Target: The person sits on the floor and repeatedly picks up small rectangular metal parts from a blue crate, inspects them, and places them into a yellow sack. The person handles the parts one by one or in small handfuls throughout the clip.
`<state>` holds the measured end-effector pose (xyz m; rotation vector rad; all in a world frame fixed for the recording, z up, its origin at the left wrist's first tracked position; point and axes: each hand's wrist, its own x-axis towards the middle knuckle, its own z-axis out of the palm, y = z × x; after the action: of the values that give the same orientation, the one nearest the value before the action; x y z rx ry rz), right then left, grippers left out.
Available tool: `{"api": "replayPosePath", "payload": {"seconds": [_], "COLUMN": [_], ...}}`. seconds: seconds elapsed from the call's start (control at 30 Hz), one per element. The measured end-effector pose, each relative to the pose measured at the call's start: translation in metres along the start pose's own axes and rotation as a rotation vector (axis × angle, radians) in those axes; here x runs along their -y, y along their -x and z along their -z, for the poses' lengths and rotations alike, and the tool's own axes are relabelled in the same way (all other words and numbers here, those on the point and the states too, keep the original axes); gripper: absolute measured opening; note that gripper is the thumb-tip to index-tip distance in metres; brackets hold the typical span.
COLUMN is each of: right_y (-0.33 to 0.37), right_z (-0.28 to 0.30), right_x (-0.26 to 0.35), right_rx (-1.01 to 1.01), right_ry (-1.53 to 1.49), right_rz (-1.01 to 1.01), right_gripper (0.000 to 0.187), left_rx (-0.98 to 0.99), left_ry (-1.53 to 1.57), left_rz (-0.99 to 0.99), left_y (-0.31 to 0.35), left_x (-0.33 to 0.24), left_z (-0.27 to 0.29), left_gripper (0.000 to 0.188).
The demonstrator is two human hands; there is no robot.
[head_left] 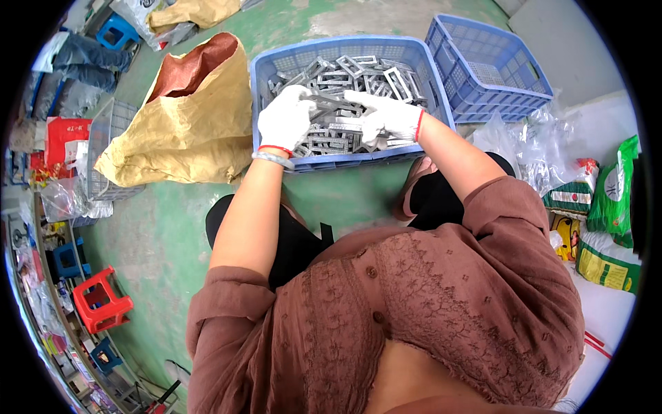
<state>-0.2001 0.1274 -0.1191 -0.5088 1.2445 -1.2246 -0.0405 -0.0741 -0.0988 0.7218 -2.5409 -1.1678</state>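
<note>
A blue plastic crate [443, 103] stands on the floor in front of me, heaped with small grey metal rectangular frames [398, 84]. Both my hands wear white knit gloves with red cuffs and are over the heap. At its left side my left hand [285, 119] is closed, with a grey metal frame [323, 105] between thumb and fingers. My right hand [390, 119] reaches in from the right, index finger stretched toward that frame and the other fingers lower, apart from it. Its fingertips rest among the pieces, and I see nothing gripped in it.
Left of the crate slumps an open tan sack [200, 131] with a reddish lining. Behind right, another blue crate [493, 69] stands beside clear plastic bags [545, 148]. A red stool [102, 301] is at the left, near cluttered shelving. Green bags [612, 190] lie at the right.
</note>
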Motion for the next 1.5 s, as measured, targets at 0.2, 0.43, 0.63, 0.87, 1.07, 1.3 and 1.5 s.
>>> {"api": "replayPosePath", "payload": {"seconds": [0.2,0.43,0.63,0.87,1.07,1.3,1.5], "right_y": [-0.012,-0.027,-0.026,0.019,0.047,0.049,0.042], "right_z": [0.042,0.032,0.021,0.002,-0.028,-0.039,-0.033], "right_x": [-0.008,-0.052,-0.01,0.063,0.082,0.088,0.069], "right_rx": [-0.221,-0.411,-0.297,-0.155,0.115,0.018,-0.05], "right_ry": [0.52,1.524,1.174,0.423,-0.202,-0.345,-0.248], "right_rz": [0.091,-0.251,-0.254,0.174,0.204,0.213,0.418], "right_gripper": [0.076,0.057,0.075,0.045,0.05,0.044,0.044], "left_rx": [-0.077,0.086,0.082,0.029,0.027,0.03,0.124], "left_ry": [0.713,1.029,1.104,1.123,1.087,1.126,1.273], "left_rz": [0.243,0.184,0.073,-0.041,-0.045,-0.018,-0.063], "left_y": [0.004,0.019,0.027,0.036,0.035,0.034,0.039], "left_x": [-0.007,-0.033,-0.048,-0.052,-0.048,-0.049,-0.073], "left_z": [0.021,0.021,0.032,0.042,0.039,0.033,0.032], "left_gripper": [0.033,0.027,0.026,0.029,0.032,0.043,0.081]}}
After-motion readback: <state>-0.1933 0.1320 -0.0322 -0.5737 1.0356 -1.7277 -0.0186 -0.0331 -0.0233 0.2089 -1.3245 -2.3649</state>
